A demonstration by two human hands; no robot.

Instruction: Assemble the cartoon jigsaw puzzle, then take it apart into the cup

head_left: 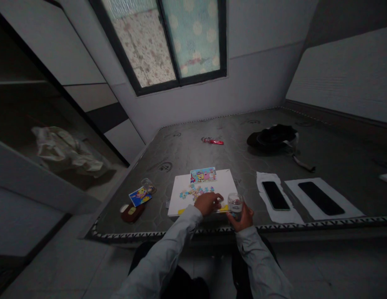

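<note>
My right hand (242, 218) is wrapped round a small clear jar (235, 204) with a printed label, held at the right front corner of a white board (177, 187). Colourful loose jigsaw pieces (193, 192) lie in a cluster on the board. Over its front part, next to the jar, my left hand (208, 203) hovers or rests with bent fingers apart; no held thing can be made out in it. A cartoon picture card (203, 175) lies at the board's back edge. The board's front edge shows yellow patches, partly hidden by my left hand.
On the grey mattress (181, 153) lie a red packaged item (213, 141), a dark cap (271, 138) and two phones (276, 195) on white paper. At left are a blue picture card (140, 196), a clear plastic piece (149, 185) and a brown-red case (131, 212).
</note>
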